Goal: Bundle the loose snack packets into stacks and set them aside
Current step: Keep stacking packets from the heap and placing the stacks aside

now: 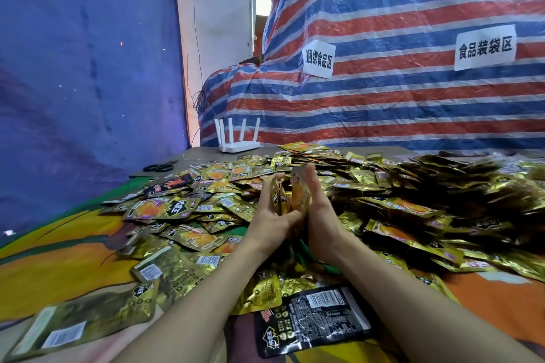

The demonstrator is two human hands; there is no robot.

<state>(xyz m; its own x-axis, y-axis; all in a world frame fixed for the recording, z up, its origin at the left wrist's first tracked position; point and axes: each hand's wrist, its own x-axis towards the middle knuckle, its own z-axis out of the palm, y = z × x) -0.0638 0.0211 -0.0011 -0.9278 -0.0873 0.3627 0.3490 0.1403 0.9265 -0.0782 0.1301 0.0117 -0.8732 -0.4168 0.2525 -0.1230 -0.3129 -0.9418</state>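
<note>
Gold stack of packets [295,196] is half hidden between the palms, over the loose pile [206,215]; it stands upright, long side up, left hand [272,215] and right hand [320,215] pressing it with straight fingers

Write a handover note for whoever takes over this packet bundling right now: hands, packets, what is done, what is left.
Left hand: fingers straight, pressing one side of a small upright stack.
Right hand: fingers straight, pressing the other side.
Packets: loose, piled all round the hands; those at far right are too blurred to read.
Done: one stack gathered between the palms, not yet set aside. No finished bundle can be made out.
Left: square this stack, set it aside, then work through the rest.
</note>
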